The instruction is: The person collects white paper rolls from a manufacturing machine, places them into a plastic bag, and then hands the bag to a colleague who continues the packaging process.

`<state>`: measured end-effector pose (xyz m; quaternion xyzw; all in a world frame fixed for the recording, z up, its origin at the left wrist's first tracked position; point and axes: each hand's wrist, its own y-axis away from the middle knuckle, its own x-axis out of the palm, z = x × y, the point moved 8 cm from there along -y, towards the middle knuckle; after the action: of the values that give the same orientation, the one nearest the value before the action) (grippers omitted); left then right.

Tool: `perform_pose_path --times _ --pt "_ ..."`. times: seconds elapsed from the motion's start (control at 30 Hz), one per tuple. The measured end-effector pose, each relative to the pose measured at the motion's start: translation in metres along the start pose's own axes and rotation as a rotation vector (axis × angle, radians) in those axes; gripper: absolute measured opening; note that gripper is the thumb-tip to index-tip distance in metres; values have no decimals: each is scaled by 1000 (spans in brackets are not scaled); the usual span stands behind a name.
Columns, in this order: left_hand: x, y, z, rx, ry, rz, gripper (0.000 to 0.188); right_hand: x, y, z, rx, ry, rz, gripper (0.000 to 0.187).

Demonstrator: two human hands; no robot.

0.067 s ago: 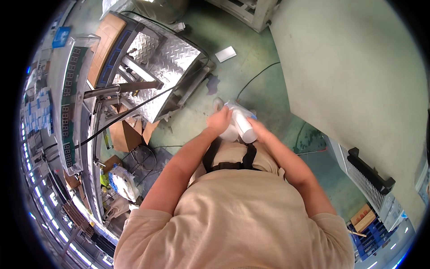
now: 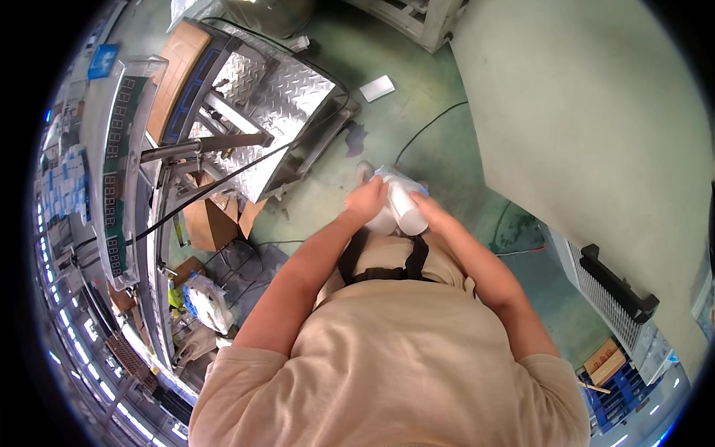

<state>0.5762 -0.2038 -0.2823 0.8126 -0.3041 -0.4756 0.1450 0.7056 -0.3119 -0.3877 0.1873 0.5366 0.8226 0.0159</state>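
While a cable [image 2: 424, 126] snakes over grubby green floor [image 2: 424, 82], left hand [image 2: 365, 200] and right hand [image 2: 433, 214] both grip a white roll [image 2: 407, 208] by the waist, near end facing the body, long axis slanting away-left.

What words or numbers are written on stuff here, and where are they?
Long green display panel: groups of digit shapes, too unclear to read.
Brown cardboard box, lower right: red marks, too small to read.
White cylinder between the left hand and right hand: no writing visible.
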Motion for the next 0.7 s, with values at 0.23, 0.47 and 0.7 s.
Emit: perform_pose_path --times 0.23,0.47,0.7 --pt "-2 -3 -15 -75 33 121 37 -7 -4 18 88 -59 33 30" --pt "-12 6 -37 -136 91 262 79 -27 -34 -1 180 120 -18 29" --pt "-15 15 -51 -18 4 344 99 -52 -48 7 -265 840 -160 25"
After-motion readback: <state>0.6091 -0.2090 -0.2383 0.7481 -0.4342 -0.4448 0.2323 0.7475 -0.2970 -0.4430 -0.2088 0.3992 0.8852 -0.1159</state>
